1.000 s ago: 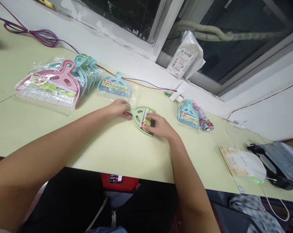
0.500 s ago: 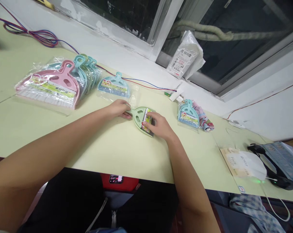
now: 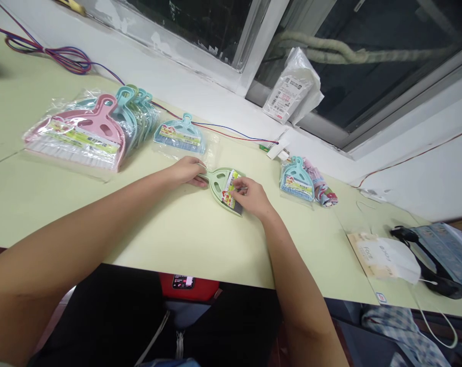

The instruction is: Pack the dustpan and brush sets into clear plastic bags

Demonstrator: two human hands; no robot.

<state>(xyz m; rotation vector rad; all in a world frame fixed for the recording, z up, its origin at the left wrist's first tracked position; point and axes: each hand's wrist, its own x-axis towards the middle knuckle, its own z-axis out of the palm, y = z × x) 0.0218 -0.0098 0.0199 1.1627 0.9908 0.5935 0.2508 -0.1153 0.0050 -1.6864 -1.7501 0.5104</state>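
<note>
Where the green dustpan (image 3: 222, 182) lies, wires (image 3: 86, 66) run behind — past bagged dustpans (image 3: 179, 135).

Head view: one, worn on the head. Station: above the near edge of the table (image 3: 200, 234), lap (image 3: 131, 316) directly beneath. Facing: forward and down, across the surface to its far edge and the window (image 3: 349, 94). Tilt: rolled, far edge sloping down to the right. Range: close; left hand (image 3: 187, 172) and right hand (image 3: 252, 198) near mid-frame. Field: wide, both arms entering from below.
</note>
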